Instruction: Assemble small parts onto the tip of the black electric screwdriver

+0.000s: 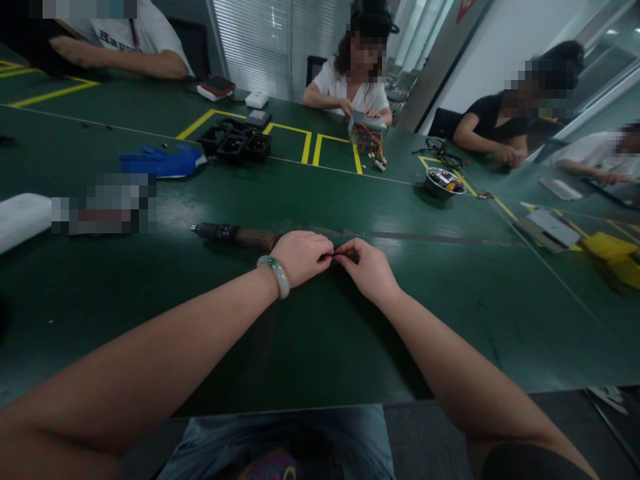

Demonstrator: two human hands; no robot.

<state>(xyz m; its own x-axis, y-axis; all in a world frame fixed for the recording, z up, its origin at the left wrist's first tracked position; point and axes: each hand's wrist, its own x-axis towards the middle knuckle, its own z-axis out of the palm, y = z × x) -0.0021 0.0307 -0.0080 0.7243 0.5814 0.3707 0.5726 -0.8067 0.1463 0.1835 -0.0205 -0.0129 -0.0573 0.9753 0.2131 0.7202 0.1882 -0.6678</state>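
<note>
My left hand point(305, 255), with a pale green and white bangle point(280, 277) on its wrist, is closed with its fingertips together above the green table. Right beside it, my right hand point(369, 268) pinches with thumb and forefinger. The fingertips of both hands meet around something dark and thin, too small to make out. Just behind my left hand lies a long tool-like handle point(233, 235) with a silver tip, a black ribbed section and a brown part. Its right end is hidden behind that hand.
Left on the green table point(300, 360) lie a blue glove point(163, 162) and a white object point(25, 217). Beyond are black plastic parts point(235, 141). A metal bowl point(444, 183) of small parts stands right. Across, a person handles a metal box with wires point(367, 130); other people sit nearby.
</note>
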